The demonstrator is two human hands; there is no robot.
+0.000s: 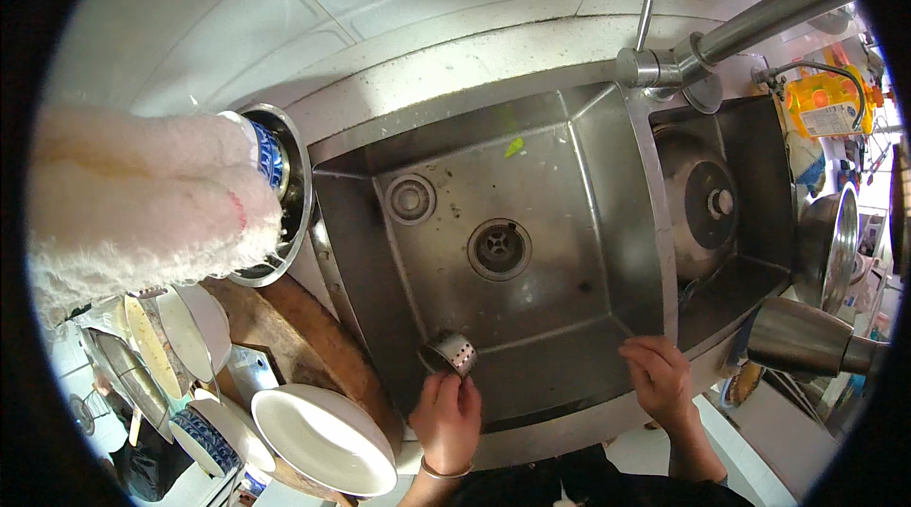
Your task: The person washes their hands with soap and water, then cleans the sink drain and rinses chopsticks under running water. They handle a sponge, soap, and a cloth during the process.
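My left hand holds a perforated metal strainer basket by its edge, over the front left part of a stainless steel sink basin. The basket is tilted, its holed wall turned to the right. Above the front right rim of the basin is my right hand, fingers bent and tips close together; whether a small thing sits between them cannot be seen. In the basin floor is a round drain. A small round metal fitting lies behind it to the left, and a green leaf scrap lies near the back.
A metal faucet stands at the back right. The smaller basin holds an upturned metal pot or lid. At left are a fluffy white cloth over a metal bowl, a wooden board, a cleaver and a white bowl.
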